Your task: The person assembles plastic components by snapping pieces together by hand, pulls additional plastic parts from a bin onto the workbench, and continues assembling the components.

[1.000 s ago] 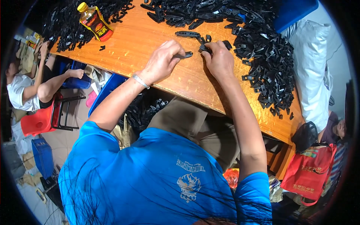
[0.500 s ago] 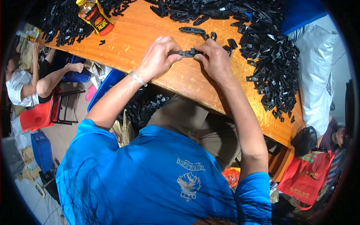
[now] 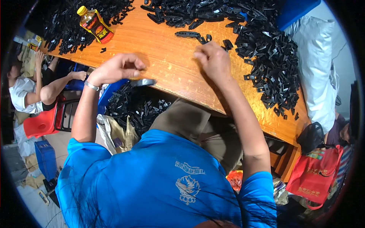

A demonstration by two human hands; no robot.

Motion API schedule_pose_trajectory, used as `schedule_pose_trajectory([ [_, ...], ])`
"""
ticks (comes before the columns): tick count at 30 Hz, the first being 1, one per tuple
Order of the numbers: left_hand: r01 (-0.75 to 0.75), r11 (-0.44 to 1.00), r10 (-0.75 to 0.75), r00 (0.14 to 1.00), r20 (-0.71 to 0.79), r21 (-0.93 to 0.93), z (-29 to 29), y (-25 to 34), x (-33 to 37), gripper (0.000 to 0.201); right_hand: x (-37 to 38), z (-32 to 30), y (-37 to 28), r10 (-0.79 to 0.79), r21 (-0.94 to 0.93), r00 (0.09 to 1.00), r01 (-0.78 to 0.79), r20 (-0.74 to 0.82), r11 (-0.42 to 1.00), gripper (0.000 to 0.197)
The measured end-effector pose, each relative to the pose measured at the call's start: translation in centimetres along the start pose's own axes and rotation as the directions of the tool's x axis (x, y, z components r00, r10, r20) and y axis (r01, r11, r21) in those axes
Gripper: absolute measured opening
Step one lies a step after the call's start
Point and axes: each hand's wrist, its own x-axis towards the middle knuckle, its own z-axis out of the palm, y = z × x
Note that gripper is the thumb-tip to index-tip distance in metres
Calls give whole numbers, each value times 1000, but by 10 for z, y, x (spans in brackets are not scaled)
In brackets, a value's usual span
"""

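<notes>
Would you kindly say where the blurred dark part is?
In the head view, the dark part is left of centre, just below the left hand, by the table's edge.

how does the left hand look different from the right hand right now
The left hand is by the near edge of the table; the right hand is farther in over it. The left hand's thumb and fingers are parted above a blurred dark part; the right hand's are curled closer together, any grip unclear. The left wrist wears a bracelet; the right shows none. Both hands are bare.
</notes>
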Motion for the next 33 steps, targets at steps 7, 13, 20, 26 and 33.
schedule_pose_trajectory([
  [7,-195,732,520,779,-351,653,57,38,123,42,39,21,22,58,-369,997,-72,-48,927,17],
  [13,-164,674,566,741,-361,720,71,21,178,27,42,17,21,-53,-406,999,51,8,912,9],
  [20,-250,757,574,696,-432,604,84,9,147,25,9,-14,0,-49,-340,989,96,142,935,11],
  [26,-277,760,573,712,-405,588,93,12,124,21,3,-12,5,-50,-317,991,88,127,944,10],
  [33,-387,653,657,717,-232,651,93,16,96,21,5,-22,3,126,-309,984,-82,125,948,9],
])
